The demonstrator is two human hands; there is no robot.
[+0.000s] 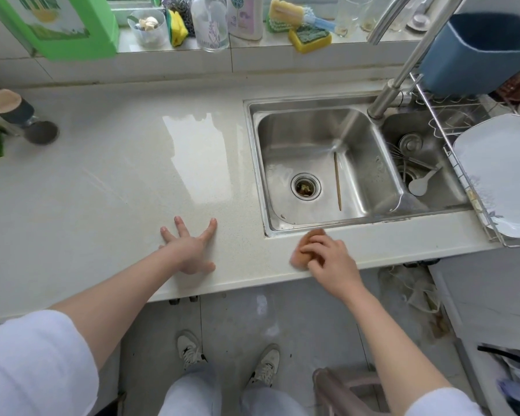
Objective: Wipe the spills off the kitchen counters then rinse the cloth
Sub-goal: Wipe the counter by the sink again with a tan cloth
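Where the pale speckled stone counter [102,187] meets the front rim of the stainless steel double-bowl sink [327,217], a small orange cloth [308,244] is pressed onto the surface by the right hand [330,259], whose fingers are curled over it. The left hand [189,250] is laid flat on the counter with fingers spread, nothing being held. A wet sheen is noted on the counter left of the sink. A thin wooden stick [337,181] is seen lying in the left bowl.
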